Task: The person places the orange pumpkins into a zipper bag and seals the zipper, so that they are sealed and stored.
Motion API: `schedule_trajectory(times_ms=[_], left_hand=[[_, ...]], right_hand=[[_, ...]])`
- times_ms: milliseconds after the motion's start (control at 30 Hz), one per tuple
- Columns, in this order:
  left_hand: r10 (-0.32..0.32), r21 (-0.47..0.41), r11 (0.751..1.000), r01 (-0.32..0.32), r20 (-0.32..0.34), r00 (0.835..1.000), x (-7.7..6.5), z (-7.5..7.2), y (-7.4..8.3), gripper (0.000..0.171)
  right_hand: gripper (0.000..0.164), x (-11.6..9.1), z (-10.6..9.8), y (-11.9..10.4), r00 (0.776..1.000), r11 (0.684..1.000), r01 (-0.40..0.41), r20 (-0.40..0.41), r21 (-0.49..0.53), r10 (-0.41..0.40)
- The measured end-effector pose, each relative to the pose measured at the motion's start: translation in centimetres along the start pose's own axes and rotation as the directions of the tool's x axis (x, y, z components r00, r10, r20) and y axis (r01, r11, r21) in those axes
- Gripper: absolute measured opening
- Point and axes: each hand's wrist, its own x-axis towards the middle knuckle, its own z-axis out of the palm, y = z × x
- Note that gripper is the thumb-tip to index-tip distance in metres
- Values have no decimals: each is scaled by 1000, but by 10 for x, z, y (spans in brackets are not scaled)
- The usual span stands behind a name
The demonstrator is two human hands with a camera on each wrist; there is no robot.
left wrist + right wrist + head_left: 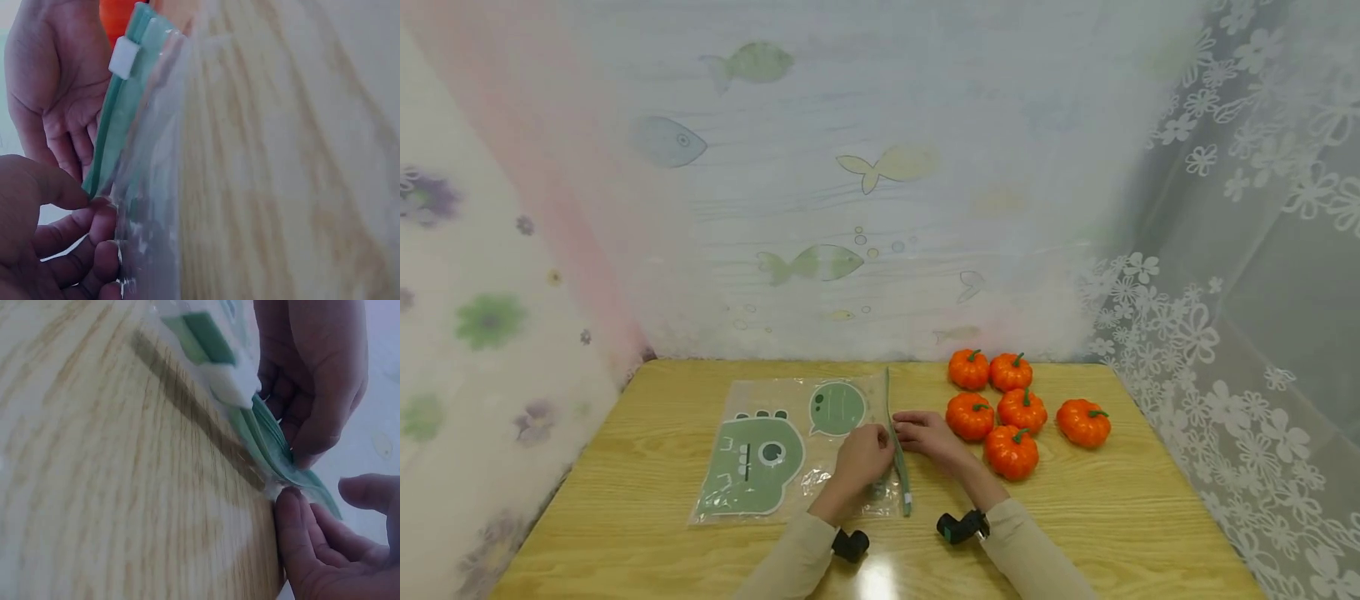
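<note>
A clear zip bag [760,479] with a green cartoon monster print lies flat on the table, its green zip edge [904,479] on the right side. My left hand [865,454] pinches that edge between thumb and curled forefinger, near its middle. On the other side of the strip is my right hand [932,437]. Its fingertips [289,503] touch the edge from below in the right wrist view, while the thumb stands apart. A white slider [125,57] sits near the strip's near end, and the edge is lifted off the wood there.
Several small orange pumpkins [1012,452] with green stems stand to the right of the bag, one [1083,423] apart from the cluster. The wooden table [625,500] meets a fish-patterned curtain [820,200] at the back. Black wrist cameras [958,527] sit on both wrists.
</note>
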Motion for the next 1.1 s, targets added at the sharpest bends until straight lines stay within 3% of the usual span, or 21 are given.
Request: schedule_trajectory(times_ms=[333,467,600,767,967,1100], left_hand=[[-9,-161,987,6,-23,1000,-8,-3,-1,8],[-21,-282,959,9,-43,999,-9,-7,-3,13],[-49,-379,925,16,-78,996,-8,-12,-4,14],[-96,-499,866,37,-94,991,-9,-18,-4,18],[-190,-665,742,84,-88,978,-15,-18,-11,23],[-211,-713,696,88,-86,974,-18,-23,-14,20]], right_hand=[[40,1,0,-3,998,985,62,24,-159,-59],[37,-2,1,-4,996,983,94,5,-158,-94],[34,-3,4,-3,993,989,113,-22,-90,-116],[33,-4,9,0,989,990,141,-35,-24,-142],[36,-6,15,5,987,990,139,-79,17,-137],[35,-7,19,5,982,990,138,-131,25,-134]])
